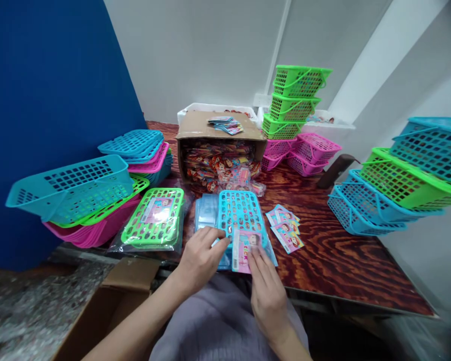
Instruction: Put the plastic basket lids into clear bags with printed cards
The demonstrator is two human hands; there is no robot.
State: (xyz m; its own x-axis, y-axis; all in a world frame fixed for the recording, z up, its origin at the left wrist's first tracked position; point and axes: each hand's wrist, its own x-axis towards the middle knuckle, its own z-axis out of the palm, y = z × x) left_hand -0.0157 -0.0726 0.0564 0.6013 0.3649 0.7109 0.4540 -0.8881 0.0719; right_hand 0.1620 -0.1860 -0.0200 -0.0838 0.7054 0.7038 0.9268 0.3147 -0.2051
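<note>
A blue perforated lid point(241, 208) lies at the front edge of the table, partly on clear plastic bags point(206, 210). A pink printed card point(242, 250) covers its near end. My right hand point(268, 296) has its fingers stretched out over the card's right side. At the lid's near left corner is my left hand point(203, 255), its fingers bent and the thumb and index close together; whatever is between them is too small to make out. To the left, a green lid point(154, 235) with a pink card point(158, 209) sits in clear plastic.
Stacked baskets and lids point(71, 185) stand at the left. An open cardboard box point(214, 131) of wrapped items is behind the blue lid. Loose cards point(287, 235) lie to the right. More baskets point(383, 200) rise at the far right, and green ones point(285, 125) behind.
</note>
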